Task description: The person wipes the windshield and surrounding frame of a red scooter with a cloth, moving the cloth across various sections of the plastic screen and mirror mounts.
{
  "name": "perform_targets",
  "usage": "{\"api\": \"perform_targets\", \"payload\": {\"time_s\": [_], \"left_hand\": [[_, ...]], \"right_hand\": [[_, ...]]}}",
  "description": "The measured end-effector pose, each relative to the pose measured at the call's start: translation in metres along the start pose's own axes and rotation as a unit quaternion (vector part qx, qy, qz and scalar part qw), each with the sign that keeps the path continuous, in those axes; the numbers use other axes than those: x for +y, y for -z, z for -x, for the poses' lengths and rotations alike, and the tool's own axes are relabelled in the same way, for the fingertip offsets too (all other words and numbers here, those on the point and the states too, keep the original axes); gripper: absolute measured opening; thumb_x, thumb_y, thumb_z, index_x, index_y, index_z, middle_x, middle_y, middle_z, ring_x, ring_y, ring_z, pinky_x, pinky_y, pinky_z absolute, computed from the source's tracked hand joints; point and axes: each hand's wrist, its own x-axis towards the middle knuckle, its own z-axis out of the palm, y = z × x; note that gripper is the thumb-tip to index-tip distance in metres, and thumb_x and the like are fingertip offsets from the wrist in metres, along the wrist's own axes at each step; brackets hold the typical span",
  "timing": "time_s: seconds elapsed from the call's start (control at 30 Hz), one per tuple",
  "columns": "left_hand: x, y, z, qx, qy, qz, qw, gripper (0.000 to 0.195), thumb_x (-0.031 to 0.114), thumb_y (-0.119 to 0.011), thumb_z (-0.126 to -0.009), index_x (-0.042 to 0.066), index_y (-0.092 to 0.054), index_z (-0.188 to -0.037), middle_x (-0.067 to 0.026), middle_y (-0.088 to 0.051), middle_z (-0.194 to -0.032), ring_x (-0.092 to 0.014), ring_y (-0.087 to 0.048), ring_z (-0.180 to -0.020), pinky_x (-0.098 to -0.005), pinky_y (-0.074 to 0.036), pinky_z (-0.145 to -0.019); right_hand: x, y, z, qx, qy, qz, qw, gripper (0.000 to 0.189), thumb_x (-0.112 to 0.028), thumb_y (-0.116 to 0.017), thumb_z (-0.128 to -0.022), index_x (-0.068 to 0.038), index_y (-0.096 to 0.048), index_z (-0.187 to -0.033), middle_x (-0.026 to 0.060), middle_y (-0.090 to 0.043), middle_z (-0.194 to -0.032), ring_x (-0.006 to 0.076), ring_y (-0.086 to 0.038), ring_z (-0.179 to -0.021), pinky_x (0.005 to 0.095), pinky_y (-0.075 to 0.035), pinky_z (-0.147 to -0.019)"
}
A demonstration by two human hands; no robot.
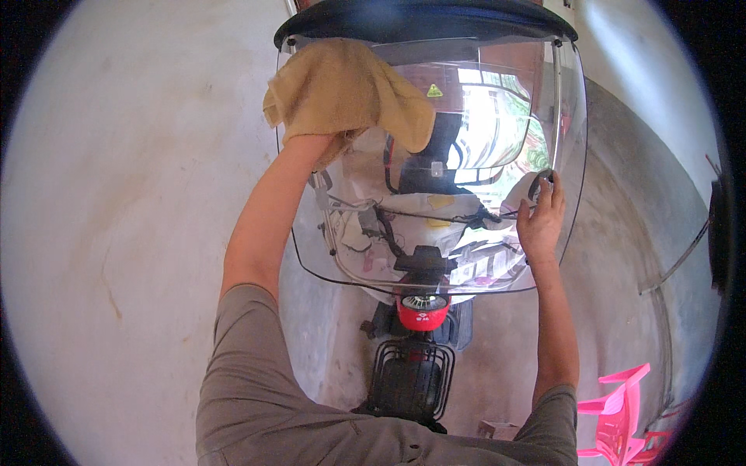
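Observation:
A yellow-brown towel (349, 87) covers my left hand (315, 144), leaving only the wrist clear of the fabric. The towel lies against the upper left of a clear plastic windshield (361, 157) on an electric scooter or similar vehicle. My fingers beneath it are hidden. On the windshield's right side, my right hand (541, 224) rests with thumb and fingers apart, holding nothing. Its fingertips are close to the round mirror (544, 177) and the upright metal tube (556, 110). Through the plastic I see handlebar parts, cables and a black seat (428, 175).
A dark blue canopy (425, 20) tops the windshield. Below it are a red headlight housing (423, 317) and a black front rack (412, 373). A pale wall (145, 204) stands at left. Lower right, a pink plastic chair (620, 416) stands on the floor.

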Motion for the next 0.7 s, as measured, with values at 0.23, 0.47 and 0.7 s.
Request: {"api": "perform_targets", "payload": {"time_s": [0.23, 0.47, 0.7], "left_hand": [[-0.065, 0.003, 0.001, -0.03, 0.046, -0.047, 0.997, 0.057, 0.03, -0.061, -0.087, 0.009, -0.044, -0.137, -0.0151, -0.044, -0.141, -0.031, -0.037, -0.133, -0.04, -0.027, -0.112], [-0.063, 0.001, 0.007, -0.019, 0.026, -0.021, 0.999, 0.056, 0.029, -0.061, -0.086, 0.009, -0.045, -0.136, -0.0151, -0.045, -0.141, -0.031, -0.038, -0.132, -0.0397, -0.027, -0.112], [-0.039, 0.001, 0.058, -0.026, 0.01, 0.016, 0.999, 0.055, 0.028, -0.061, -0.086, 0.009, -0.046, -0.136, -0.0152, -0.045, -0.14, -0.03, -0.038, -0.132, -0.0395, -0.028, -0.112]], "right_hand": [[-0.004, 0.001, -0.001, 0.0, 0.015, -0.011, 1.0, 0.058, -0.004, -0.064, -0.077, -0.001, -0.044, -0.131, 0.0241, -0.034, -0.143, 0.0437, -0.04, -0.126, 0.0476, -0.038, -0.102], [-0.026, -0.005, 0.011, -0.017, 0.001, 0.028, 0.999, 0.063, -0.007, -0.066, -0.077, -0.004, -0.041, -0.135, 0.0225, -0.032, -0.145, 0.0431, -0.034, -0.131, 0.0507, -0.033, -0.106], [-0.063, -0.022, 0.026, -0.028, 0.041, -0.048, 0.998, 0.061, -0.008, -0.066, -0.075, -0.004, -0.045, -0.132, 0.0247, -0.035, -0.142, 0.0424, -0.035, -0.13, 0.0517, -0.03, -0.105]]}}
